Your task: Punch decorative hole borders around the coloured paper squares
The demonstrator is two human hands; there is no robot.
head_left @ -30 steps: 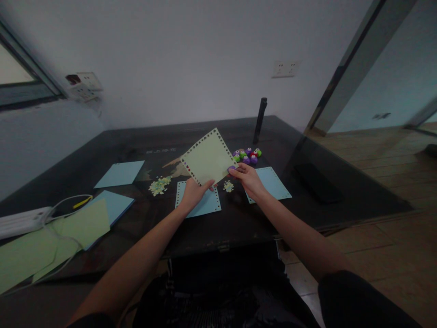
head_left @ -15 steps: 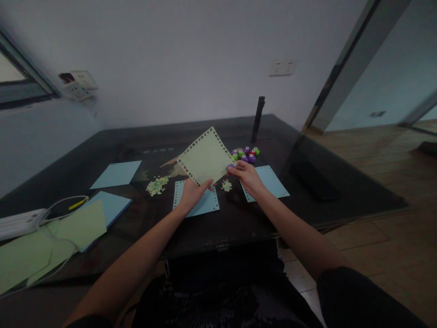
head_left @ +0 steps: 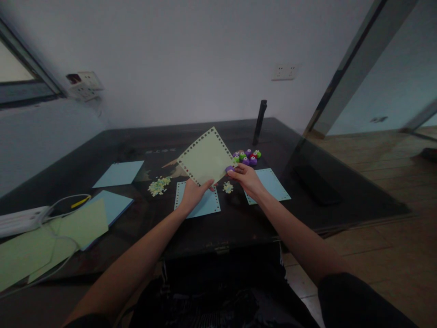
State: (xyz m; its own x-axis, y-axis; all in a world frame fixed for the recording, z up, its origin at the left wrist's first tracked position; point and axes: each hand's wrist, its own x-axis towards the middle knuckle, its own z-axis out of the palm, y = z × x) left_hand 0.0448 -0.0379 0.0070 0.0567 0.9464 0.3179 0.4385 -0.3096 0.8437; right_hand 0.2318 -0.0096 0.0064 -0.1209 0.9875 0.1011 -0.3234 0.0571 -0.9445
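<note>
A pale yellow-green paper sheet, punched with small holes along its edges, is tilted up above the table. My left hand grips it at its lower corner, thumb on top. My right hand is closed on a small purple paper punch at the sheet's right corner. Below lie a blue sheet with punched edges, partly hidden by my left hand, and another blue sheet by my right forearm. Small paper cutouts form a little heap between the hands and a larger pile on the left.
Several colourful paper punches cluster behind my right hand. A black upright stand rises at the back. Blue paper, green sheets and a power strip with a cable lie left. A dark flat object lies right.
The view has shifted slightly. Both hands keep hold of the sheet and the punch in nearly the same place; little else differs.
</note>
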